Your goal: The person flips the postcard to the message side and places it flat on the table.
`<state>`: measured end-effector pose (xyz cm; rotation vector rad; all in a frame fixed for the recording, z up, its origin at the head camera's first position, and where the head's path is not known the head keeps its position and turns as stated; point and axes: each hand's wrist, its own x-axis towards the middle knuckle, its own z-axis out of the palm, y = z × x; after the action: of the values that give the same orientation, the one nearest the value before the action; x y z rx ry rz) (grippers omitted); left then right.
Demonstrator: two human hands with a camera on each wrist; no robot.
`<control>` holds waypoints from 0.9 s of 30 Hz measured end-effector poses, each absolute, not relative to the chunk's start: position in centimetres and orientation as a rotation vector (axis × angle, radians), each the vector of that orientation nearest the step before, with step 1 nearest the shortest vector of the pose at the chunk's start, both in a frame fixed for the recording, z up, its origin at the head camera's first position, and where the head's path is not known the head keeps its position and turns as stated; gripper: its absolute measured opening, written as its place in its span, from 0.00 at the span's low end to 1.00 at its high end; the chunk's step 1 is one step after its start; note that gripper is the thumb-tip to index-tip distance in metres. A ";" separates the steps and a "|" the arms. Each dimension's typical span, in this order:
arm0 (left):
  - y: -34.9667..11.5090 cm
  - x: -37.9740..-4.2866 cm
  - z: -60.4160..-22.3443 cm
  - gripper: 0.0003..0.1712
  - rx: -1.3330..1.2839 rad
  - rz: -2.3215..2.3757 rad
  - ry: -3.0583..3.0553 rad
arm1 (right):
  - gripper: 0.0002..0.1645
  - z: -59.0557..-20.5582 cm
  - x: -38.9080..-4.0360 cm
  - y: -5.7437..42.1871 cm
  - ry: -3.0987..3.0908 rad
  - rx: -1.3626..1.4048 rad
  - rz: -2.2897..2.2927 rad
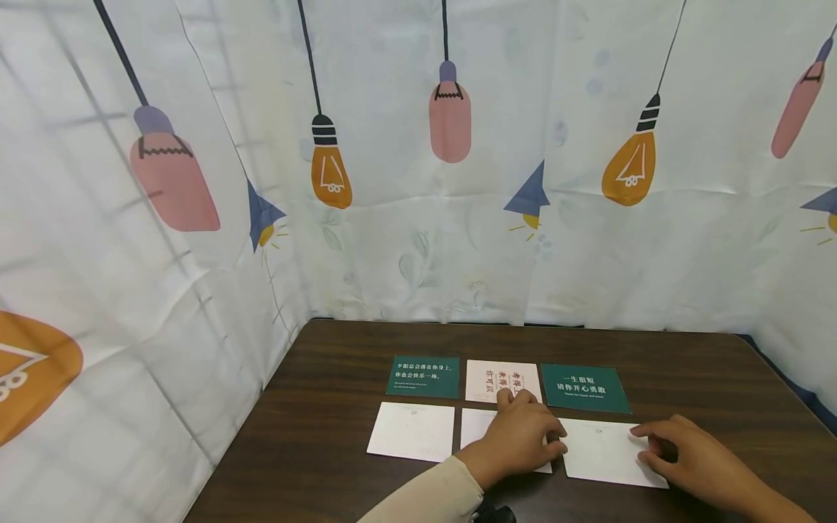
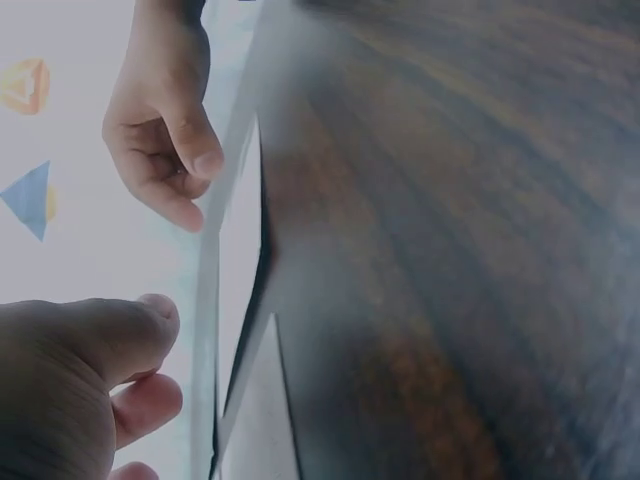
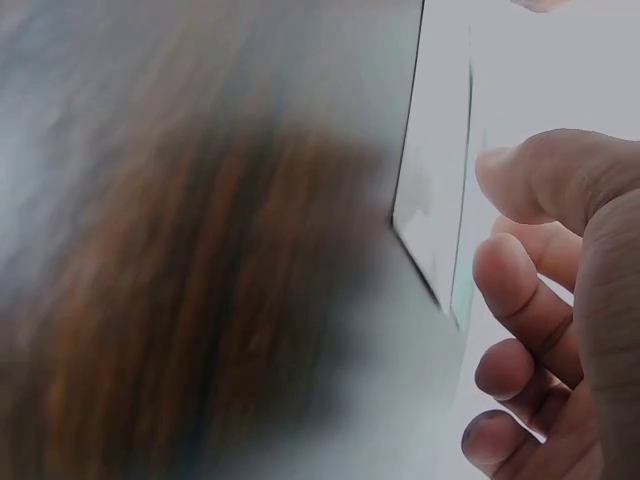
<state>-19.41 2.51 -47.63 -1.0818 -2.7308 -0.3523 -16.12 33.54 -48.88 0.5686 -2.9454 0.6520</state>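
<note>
A blank-looking white card (image 1: 608, 452) lies flat on the table in the front row at the right, a tiny mark near its upper edge. My left hand (image 1: 523, 438) hovers over the middle white card (image 1: 475, 425) and partly hides it; its thumb and forefinger are beside the right card's left edge. At that card's right edge is my right hand (image 1: 696, 457), thumb and forefinger apart. In the right wrist view, the thumb (image 3: 545, 175) and loosely bent fingers hold nothing. Whether any fingertip touches the card is unclear.
Another white card (image 1: 413, 432) lies front left. Behind are a green card (image 1: 423, 376) with white writing, a pale card (image 1: 487, 385) with reddish writing, and a second green card (image 1: 585, 387). The dark wooden table (image 1: 307, 436) meets a lamp-printed curtain (image 1: 392, 254) at back and sides.
</note>
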 end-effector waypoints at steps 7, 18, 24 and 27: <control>1.5 -19.4 -47.0 0.07 -1.088 -0.386 -2.721 | 0.19 -48.4 -16.8 32.1 -2.965 0.575 0.654; -0.5 -20.1 -46.8 0.11 -1.020 -0.452 -2.759 | 0.20 -48.0 -17.9 29.8 -2.946 0.572 0.637; -1.6 -20.7 -47.2 0.12 -1.002 -0.493 -2.794 | 0.22 -47.8 -18.6 28.9 -2.934 0.600 0.652; -2.2 -20.9 -47.3 0.12 -0.990 -0.497 -2.798 | 0.24 -47.6 -19.0 28.5 -2.968 0.590 0.675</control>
<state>-20.89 -2.21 -47.25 -0.9902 -2.7982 -0.4966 -19.04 28.50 -47.57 0.5900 -2.9683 0.6749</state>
